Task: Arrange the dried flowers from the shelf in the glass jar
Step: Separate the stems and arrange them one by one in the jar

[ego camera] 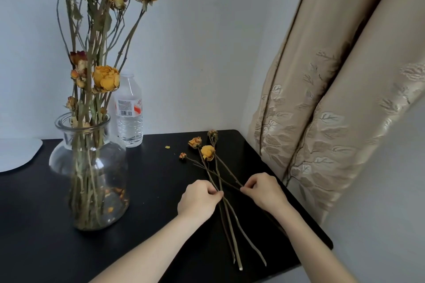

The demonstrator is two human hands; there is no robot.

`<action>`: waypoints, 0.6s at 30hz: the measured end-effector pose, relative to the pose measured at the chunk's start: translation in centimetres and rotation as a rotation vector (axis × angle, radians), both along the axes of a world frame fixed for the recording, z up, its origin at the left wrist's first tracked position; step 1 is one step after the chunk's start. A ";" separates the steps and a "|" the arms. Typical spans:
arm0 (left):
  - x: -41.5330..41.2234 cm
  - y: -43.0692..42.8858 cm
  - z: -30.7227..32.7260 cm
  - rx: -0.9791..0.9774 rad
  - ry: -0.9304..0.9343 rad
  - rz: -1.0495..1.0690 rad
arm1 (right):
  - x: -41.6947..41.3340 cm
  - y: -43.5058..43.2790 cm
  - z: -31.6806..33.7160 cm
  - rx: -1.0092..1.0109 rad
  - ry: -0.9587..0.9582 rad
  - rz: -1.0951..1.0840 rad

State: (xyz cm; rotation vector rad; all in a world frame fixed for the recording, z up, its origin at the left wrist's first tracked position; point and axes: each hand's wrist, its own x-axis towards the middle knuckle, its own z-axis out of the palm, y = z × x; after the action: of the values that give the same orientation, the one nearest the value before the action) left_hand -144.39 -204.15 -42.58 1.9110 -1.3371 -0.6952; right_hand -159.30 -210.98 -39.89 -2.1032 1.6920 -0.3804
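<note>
Yellow-headed dried flower stems lie lengthwise on the black shelf top, heads pointing away toward the wall, pinched mid-stem by left hand and right hand, right of the filled clear glass jar.
</note>
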 end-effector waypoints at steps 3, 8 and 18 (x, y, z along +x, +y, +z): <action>-0.4 -0.4 0.4 -0.025 0.015 0.009 | -0.2 -0.1 0.1 -0.021 -0.041 0.001; -1.4 -2.8 2.1 0.070 -0.076 0.084 | -0.8 -0.5 1.3 -0.106 -0.083 -0.007; -2.7 -5.9 1.7 0.214 -0.211 0.251 | -1.5 -0.6 2.3 -0.166 -0.150 0.006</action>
State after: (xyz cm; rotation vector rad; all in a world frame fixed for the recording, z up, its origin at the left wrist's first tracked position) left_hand -147.13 -210.04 -40.91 2.3299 -1.1525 -0.5395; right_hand -160.83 -211.60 -37.58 -2.1347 1.6166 -0.6807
